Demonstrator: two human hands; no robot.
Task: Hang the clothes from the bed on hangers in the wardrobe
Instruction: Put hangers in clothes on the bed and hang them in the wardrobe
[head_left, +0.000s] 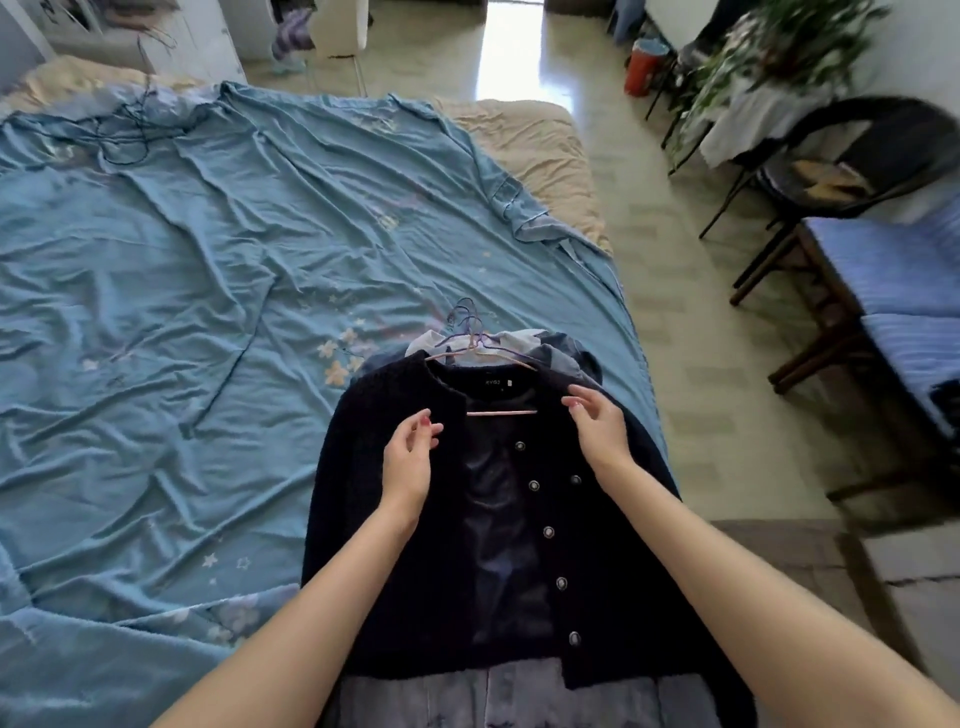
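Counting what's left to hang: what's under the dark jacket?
Under the dark jacket lie blue-grey clothes on hangers; how many, the jacket hides.

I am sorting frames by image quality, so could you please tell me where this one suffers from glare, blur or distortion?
Head view: glare whitens the floor at the doorway; the wicker chair and plant on the right are smeared; wide-angle bending curves the bed edges; the dark jacket, its hanger and both hands stay fairly sharp.
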